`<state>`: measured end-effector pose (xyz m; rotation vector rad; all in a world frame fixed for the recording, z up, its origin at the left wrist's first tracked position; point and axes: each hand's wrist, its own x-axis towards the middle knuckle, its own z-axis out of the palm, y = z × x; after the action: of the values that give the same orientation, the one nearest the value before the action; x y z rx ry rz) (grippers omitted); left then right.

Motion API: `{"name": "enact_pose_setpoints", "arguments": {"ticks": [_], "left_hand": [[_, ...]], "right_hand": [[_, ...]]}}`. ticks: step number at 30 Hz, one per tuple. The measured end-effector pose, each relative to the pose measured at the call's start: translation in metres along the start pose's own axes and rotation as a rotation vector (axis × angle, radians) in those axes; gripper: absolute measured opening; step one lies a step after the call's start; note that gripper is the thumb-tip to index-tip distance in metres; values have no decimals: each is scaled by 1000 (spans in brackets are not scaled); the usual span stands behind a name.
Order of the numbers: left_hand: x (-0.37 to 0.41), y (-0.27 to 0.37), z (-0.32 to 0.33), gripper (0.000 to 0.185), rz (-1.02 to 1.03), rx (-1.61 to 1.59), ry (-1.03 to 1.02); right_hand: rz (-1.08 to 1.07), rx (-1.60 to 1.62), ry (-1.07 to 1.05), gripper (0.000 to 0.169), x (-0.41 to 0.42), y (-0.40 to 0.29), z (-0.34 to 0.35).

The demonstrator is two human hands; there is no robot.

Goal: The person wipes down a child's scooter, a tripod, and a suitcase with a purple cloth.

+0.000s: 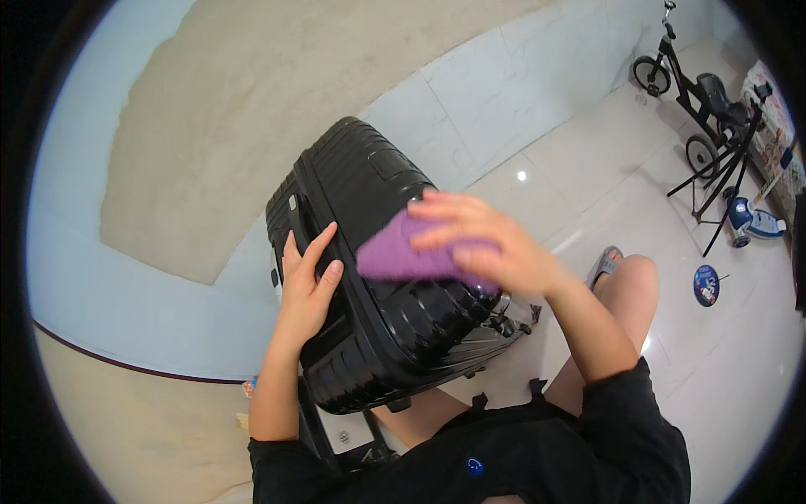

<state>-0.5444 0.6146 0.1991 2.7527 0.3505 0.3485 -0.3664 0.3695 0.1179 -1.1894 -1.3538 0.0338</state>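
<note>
A black hard-shell suitcase [378,208] with ribbed sides stands before me, its top face with the carry handle [303,220] turned up. My left hand [308,283] rests flat on that face beside the handle, fingers apart and not wrapped around it. A purple cloth [403,252] lies bunched under my right hand [485,242], whose fingers press it against the glossy ribbed shell. Motion blurs the right hand and the cloth. Part of the suitcase's near corner is hidden beneath them.
Behind the suitcase is a wall [403,120] with tiled and bare plaster areas. At right stand a black child's tricycle [699,101], a black tripod stand [724,183] and a blue scooter [752,220]. A round blue fan [706,285] lies on the tiled floor [567,189].
</note>
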Motion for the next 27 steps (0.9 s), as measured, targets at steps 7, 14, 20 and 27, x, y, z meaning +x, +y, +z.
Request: {"name": "enact_pose_setpoints", "arguments": {"ticks": [7,14,20,27], "left_hand": [[-7,-6,2,49,109,-50,13],[-37,-8,0,55,254,-140,44],[6,-20,-2,59,434,-41,-50],[55,7,-4,63,499,50,-110]], "right_hand": [[619,346,357,49,-114,145,63],[778,233,602,40,-183,110,104],[181,-44,560,52,-63,-24,76],[658,33,1012,34,-171,71,122]]}}
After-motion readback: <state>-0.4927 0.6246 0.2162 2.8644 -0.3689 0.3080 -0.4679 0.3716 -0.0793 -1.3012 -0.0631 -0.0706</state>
